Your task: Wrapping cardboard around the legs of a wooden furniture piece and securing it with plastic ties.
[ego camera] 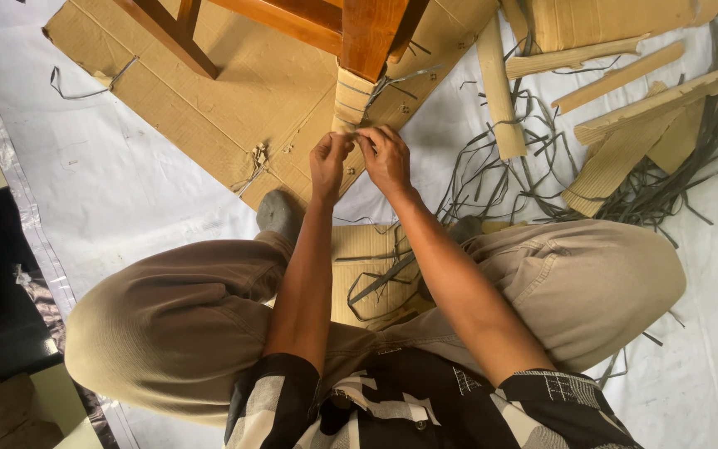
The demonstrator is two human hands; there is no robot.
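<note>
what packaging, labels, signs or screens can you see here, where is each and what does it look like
No labels, signs or screens.
Flat cardboard sheet: brown, under the wooden chair.
Cardboard wrap: ribbed, tan, strapped round the chair leg, at both hands.
Cardboard strips: tan, upper right among grey straps.

The wooden chair [292,25] is cut off by the top edge, so only its legs and rails show. Below the cardboard-wrapped leg [351,100], the fingertips of the left hand [329,165] and right hand [386,160] hide whatever they pinch. Further cardboard strips [625,75] right of the chair run past the frame.
</note>
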